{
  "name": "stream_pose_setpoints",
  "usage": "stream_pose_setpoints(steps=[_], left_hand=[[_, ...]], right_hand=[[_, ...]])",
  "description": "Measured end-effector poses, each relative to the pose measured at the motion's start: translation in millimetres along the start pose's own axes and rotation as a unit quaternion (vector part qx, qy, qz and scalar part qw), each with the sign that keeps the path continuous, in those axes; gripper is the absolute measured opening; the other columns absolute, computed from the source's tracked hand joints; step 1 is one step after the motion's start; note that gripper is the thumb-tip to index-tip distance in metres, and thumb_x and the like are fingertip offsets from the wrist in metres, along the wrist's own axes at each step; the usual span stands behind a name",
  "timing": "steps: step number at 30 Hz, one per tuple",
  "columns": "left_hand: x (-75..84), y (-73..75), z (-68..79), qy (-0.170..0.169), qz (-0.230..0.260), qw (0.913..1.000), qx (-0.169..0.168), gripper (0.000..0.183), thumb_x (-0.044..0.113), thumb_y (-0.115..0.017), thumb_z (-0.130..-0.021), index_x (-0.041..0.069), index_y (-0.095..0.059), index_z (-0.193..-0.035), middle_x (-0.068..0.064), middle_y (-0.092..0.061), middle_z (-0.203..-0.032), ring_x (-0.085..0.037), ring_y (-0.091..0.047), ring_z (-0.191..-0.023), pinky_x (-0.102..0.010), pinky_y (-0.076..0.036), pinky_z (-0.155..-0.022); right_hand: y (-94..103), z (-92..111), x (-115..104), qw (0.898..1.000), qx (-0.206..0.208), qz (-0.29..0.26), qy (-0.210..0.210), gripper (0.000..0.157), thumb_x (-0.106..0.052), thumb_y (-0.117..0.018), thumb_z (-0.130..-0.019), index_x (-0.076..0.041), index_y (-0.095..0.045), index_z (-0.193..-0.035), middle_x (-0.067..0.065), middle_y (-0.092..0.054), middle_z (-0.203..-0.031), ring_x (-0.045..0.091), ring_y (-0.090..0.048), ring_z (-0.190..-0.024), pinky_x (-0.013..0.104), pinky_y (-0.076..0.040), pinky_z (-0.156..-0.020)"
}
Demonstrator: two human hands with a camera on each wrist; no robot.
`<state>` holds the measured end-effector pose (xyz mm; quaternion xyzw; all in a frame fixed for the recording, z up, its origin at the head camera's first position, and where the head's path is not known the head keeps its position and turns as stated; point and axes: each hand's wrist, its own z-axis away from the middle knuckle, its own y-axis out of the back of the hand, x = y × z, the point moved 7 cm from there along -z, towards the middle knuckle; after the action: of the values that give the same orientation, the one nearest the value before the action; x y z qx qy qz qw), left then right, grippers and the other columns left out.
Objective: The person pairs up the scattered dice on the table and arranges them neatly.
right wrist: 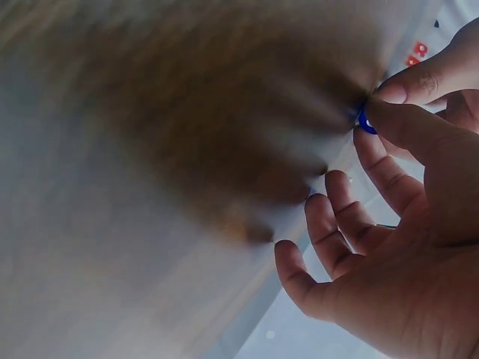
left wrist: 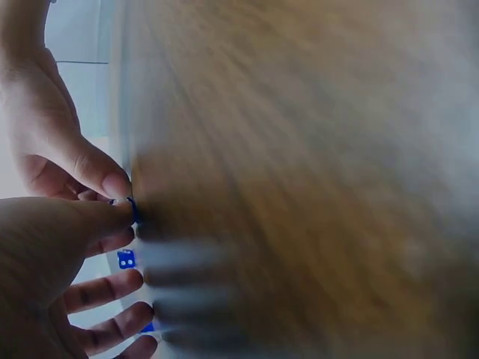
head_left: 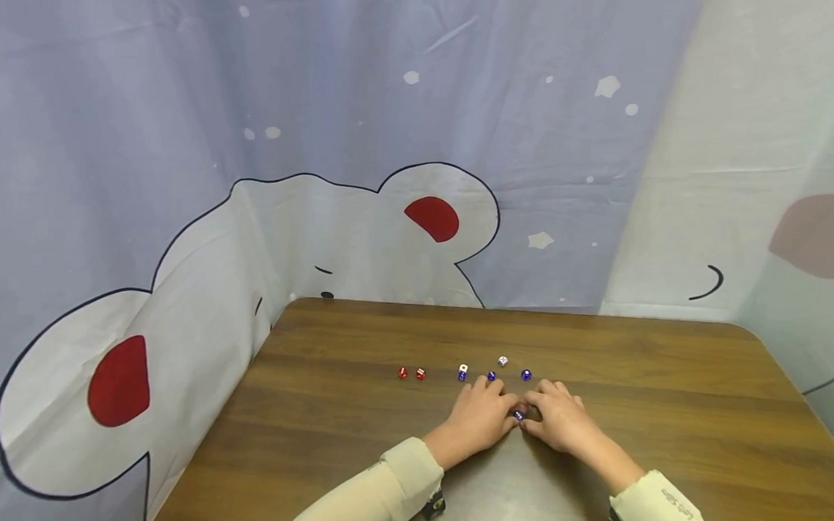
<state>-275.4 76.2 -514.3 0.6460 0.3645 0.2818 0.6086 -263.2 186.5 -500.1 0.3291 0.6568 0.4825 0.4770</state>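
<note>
Between the thumbs and forefingers of both hands sits a blue die (head_left: 518, 415), low over the wooden table. My left hand (head_left: 477, 416) pinches it from the left, my right hand (head_left: 561, 417) from the right. In the right wrist view, part of the blue die (right wrist: 367, 121) shows between thumb and forefinger. The left thumb largely covers it in the left wrist view. The other fingers of both hands are spread, with tips near the tabletop. Just beyond the hands lie a blue die (head_left: 492, 376) and another blue die (head_left: 526, 375).
Farther back is a white die (head_left: 502, 361). A white die (head_left: 464, 367) meets a blue die (head_left: 462, 376); whether stacked or behind, I cannot tell. Two red dice (head_left: 421, 373) lie left on the table (head_left: 300, 440). A patterned curtain (head_left: 363, 235) hangs along the table's edges.
</note>
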Motion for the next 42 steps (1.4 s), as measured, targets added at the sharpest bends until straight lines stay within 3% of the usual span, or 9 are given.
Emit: stream_pose_setpoints(steps=[23, 42], left_hand=[[-22.3, 2.7, 28.9, -0.006, 0.029, 0.9994, 0.021, 0.039, 0.055, -0.069, -0.09, 0.032, -0.071, -0.122, 0.008, -0.066, -0.112, -0.015, -0.055, -0.097, -0.03, -0.048, -0.079], [-29.2, 7.6, 54.0, -0.028, 0.049, 0.9981, 0.024, 0.038, 0.052, -0.075, -0.087, 0.027, -0.074, -0.115, 0.01, -0.067, -0.108, -0.011, -0.052, -0.088, -0.027, -0.047, -0.074]], right_hand=[[-12.8, -1.1, -30.2, 1.0, -0.003, -0.006, 0.019, 0.033, -0.029, -0.083, -0.08, -0.016, -0.074, -0.108, -0.003, -0.055, -0.092, 0.02, -0.05, -0.09, 0.039, -0.041, -0.072], [-15.6, 8.2, -56.7, 0.999, -0.001, -0.022, 0.04, 0.032, -0.027, -0.086, -0.078, -0.014, -0.074, -0.104, -0.003, -0.058, -0.094, 0.019, -0.051, -0.091, 0.043, -0.044, -0.075]])
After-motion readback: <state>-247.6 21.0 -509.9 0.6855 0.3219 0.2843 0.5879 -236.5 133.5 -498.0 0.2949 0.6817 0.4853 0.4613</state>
